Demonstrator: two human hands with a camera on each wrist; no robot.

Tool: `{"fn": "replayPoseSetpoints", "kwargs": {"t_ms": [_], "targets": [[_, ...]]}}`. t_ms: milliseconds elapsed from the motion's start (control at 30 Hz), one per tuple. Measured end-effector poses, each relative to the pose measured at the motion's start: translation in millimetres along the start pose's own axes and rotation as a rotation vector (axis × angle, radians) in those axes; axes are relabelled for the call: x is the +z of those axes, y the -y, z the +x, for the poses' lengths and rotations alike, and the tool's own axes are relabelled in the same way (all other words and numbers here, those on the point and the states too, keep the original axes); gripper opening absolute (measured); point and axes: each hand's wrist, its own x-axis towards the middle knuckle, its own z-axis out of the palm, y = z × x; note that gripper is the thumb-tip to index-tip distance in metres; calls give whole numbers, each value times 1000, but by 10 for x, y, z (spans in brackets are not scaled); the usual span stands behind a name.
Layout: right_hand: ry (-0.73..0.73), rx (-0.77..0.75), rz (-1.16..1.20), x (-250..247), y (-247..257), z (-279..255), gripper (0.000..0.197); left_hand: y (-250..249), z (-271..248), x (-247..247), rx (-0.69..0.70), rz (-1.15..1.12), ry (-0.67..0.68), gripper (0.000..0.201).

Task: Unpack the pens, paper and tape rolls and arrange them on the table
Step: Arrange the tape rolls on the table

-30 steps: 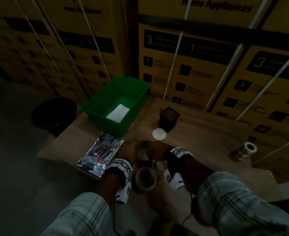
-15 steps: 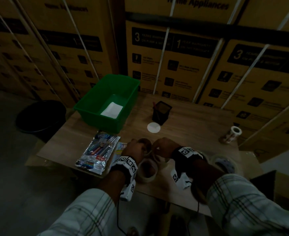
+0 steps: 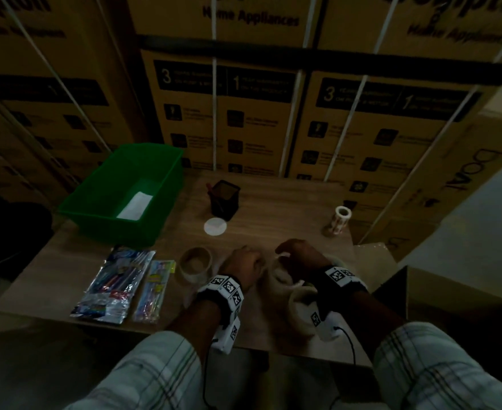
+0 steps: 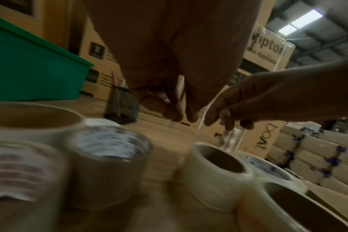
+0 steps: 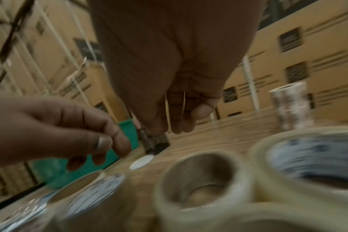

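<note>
Several tape rolls [image 3: 301, 309] [image 4: 213, 164] [image 5: 199, 175] stand grouped at the table's front edge, below both wrists. One more tape roll [image 3: 195, 263] lies just left of my left hand [image 3: 245, 260] [image 4: 169, 113] [image 5: 101, 141]. My right hand [image 3: 295, 253] [image 5: 175, 122] [image 4: 224, 116] hovers close beside the left one. Both hands have curled fingers, and a thin clear wrap seems pinched between them over the rolls. Two pen packs [image 3: 116, 282] [image 3: 155, 287] lie at the front left. A white paper [image 3: 134, 201] lies inside the green bin [image 3: 167, 184].
A black mesh pen holder [image 3: 224, 199] and a white disc [image 3: 215, 226] sit mid-table. A small patterned roll [image 3: 340, 218] stands upright at the far right. An open cardboard box [image 3: 451, 306] is right of the table, and stacked cartons [image 3: 244, 113] wall the back.
Both hands have moved right, away from the lone roll, which now lies uncovered to their left. They have drawn slightly apart. The second, narrow pen pack is now in full view.
</note>
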Motion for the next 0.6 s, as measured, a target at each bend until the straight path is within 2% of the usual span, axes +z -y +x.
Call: {"fn": "replayPoseSetpoints", "kwargs": {"t_ms": [133,233,333,467,600], "targets": [[-63,-35,21,-38,-325,-203,28,-305,44,203,29,11,116,30],[-56,-34,26,23,-521,-308,26,-467,55,312,-6,28,161,34],[-62,-34,53,43,-698,-347,30,-510,35,385,-28,40,201,37],[-65,-43,66,30,-847,-438,30,-533,24,510,-34,102,325,42],[-16,-64,3,7,-982,-570,30,-647,109,636,-108,148,321,38]]}}
